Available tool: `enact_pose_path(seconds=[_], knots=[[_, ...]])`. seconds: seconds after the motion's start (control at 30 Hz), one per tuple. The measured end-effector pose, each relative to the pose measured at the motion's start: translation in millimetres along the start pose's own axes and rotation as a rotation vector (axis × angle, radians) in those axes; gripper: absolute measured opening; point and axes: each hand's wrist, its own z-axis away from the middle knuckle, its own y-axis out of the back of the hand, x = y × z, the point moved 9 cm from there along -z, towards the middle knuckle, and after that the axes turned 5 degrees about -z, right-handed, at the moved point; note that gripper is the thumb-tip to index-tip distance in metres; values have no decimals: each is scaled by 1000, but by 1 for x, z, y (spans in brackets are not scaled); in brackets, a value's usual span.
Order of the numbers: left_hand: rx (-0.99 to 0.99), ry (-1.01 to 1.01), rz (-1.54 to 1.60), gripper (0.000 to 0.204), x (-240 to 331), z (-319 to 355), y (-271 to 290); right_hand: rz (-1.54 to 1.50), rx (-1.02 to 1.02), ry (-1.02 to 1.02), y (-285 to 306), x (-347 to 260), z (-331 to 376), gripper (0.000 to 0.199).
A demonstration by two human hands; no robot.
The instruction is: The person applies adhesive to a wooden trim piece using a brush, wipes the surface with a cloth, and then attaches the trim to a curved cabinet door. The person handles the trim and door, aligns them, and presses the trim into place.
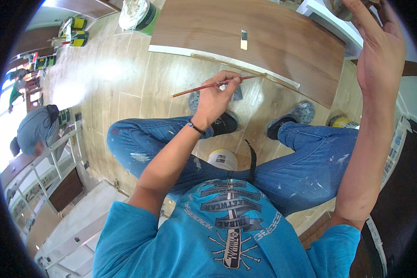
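Just past 12 o'clock, the person's left hand [217, 95], with a dark beaded bracelet [196, 128] at its wrist, pinches a slim reddish-brown brush [194, 89] between thumb and fingers, the other fingers curled in close. The brush slants across the grip, its handle end toward 11 o'clock and its tip toward 1 o'clock, where it meets the near edge of a brown wood-grain panel [292, 46]. That edge carries a narrow strip of white and brown, and a small dark-and-cream patch [244, 40] shows on the panel's face.

Out at 2 o'clock, the right hand [379, 55] is raised, its fingers bent around a round, dull metallic tin [342, 10]; the upper border cuts off part of both, so the full grip cannot be told.

The person sits with knees spread in blue jeans [143, 139] smeared with pale paint. A white tub [223, 160] stands between the thighs, near the centre. At 3 o'clock, a yellow and white container [343, 122] shows just beyond the knee. A green and white bucket [146, 19] stands at 11 o'clock, beside the panel. Toward 9 o'clock, a co-worker in grey [34, 129] bends over near a pale metal ladder [55, 160].
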Motion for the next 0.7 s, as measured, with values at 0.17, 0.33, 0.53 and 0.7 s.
enact_pose_path(seconds=[0.17,0.33,0.53,0.7], knots=[[78,17,-46,21,-10,-1,41,30,-25,-8,3,6,-2,49],[159,21,-23,22,-25,-1,77,55,-50,-15,9,15,-4,50],[277,9,29,21,-45,-6,124,73,-70,-22,10,17,-7,51],[391,27,-32,21,-49,-2,161,87,-79,-27,14,22,-8,52]])
